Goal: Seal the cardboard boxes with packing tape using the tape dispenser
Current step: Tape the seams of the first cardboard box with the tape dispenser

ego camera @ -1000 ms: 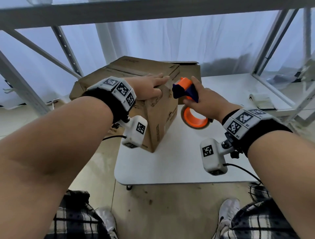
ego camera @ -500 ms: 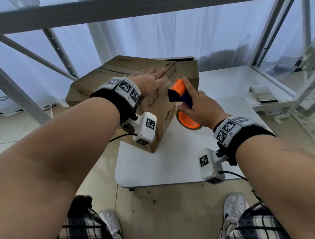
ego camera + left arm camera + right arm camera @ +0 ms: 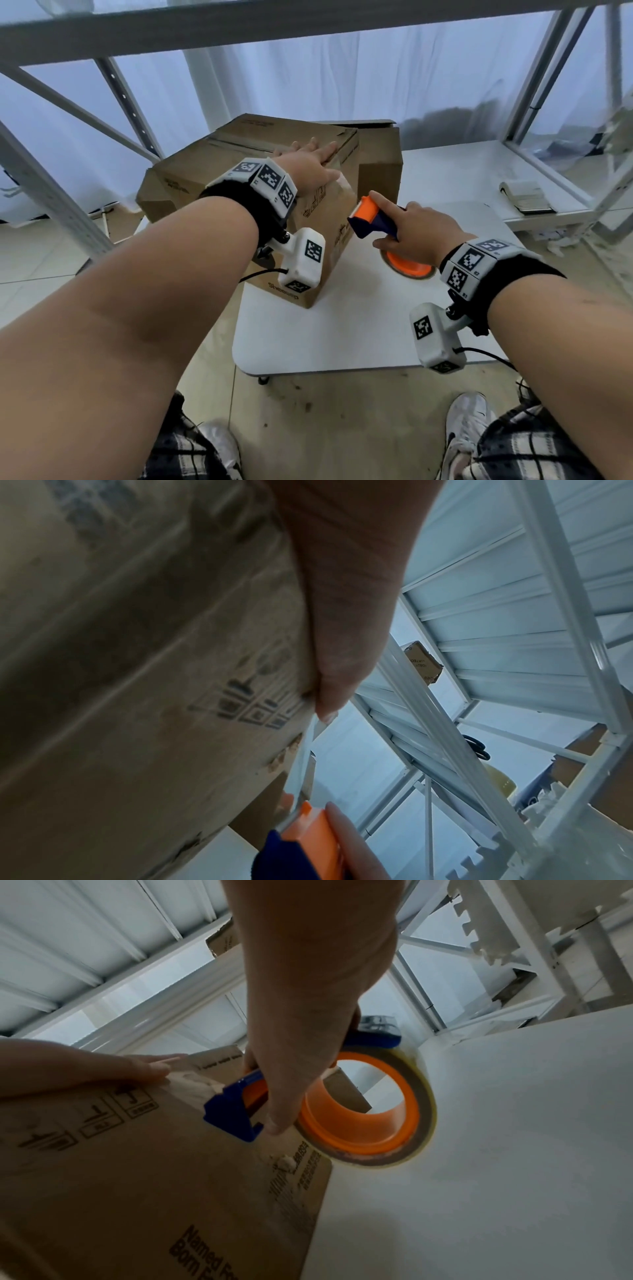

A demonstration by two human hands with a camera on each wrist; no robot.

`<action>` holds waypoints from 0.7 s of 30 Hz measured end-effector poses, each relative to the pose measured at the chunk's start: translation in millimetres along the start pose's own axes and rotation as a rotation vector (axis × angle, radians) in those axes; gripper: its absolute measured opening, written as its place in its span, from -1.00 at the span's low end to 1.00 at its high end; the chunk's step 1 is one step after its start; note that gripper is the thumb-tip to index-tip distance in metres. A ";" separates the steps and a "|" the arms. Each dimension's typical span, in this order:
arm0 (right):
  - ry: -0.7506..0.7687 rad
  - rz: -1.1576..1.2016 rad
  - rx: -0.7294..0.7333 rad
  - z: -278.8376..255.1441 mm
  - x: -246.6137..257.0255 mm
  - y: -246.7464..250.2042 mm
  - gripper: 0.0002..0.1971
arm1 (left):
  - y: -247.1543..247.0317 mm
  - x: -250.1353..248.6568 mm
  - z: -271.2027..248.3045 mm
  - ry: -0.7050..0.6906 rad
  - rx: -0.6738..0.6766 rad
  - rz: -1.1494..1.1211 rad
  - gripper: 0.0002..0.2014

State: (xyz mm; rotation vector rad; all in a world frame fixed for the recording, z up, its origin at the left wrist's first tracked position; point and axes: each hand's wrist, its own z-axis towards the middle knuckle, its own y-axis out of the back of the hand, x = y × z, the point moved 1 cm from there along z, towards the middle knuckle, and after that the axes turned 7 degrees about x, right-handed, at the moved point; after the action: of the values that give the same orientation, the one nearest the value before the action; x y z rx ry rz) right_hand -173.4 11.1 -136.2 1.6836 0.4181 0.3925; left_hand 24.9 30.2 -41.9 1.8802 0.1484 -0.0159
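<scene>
A closed brown cardboard box (image 3: 219, 164) stands on the left part of the white table (image 3: 342, 325). My left hand (image 3: 308, 164) lies flat on its top near the right edge, fingers straight, thumb on the upper side face (image 3: 335, 669). My right hand (image 3: 411, 233) grips the orange and blue tape dispenser (image 3: 371, 217) beside the box's right side, index finger stretched along its top. Its clear tape roll with an orange core (image 3: 373, 1110) hangs below the hand. A strip of tape (image 3: 301, 753) runs from the dispenser (image 3: 308, 840) up the box's side (image 3: 137, 1150).
A second cardboard box (image 3: 380, 164) with a raised flap stands right behind the first. White metal rack posts (image 3: 51, 192) rise left and right. A small notepad (image 3: 524, 198) lies on the low shelf at the right. My feet are on the floor below the table edge.
My right hand has drawn the dispenser down and away from the box's top edge along its side. My left hand has slid further onto the box top with fingers straightened.
</scene>
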 end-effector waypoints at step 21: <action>0.021 0.023 0.086 14.6 10.6 -2.4 -0.13 | -1.4 -0.6 2.8 0.015 -0.006 -0.037 -0.43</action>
State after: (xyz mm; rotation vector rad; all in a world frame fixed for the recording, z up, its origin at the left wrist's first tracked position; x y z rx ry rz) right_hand -157.1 4.0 -140.5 1.7704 0.4370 0.4143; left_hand 24.3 27.9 -44.0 1.8722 0.1934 -0.0272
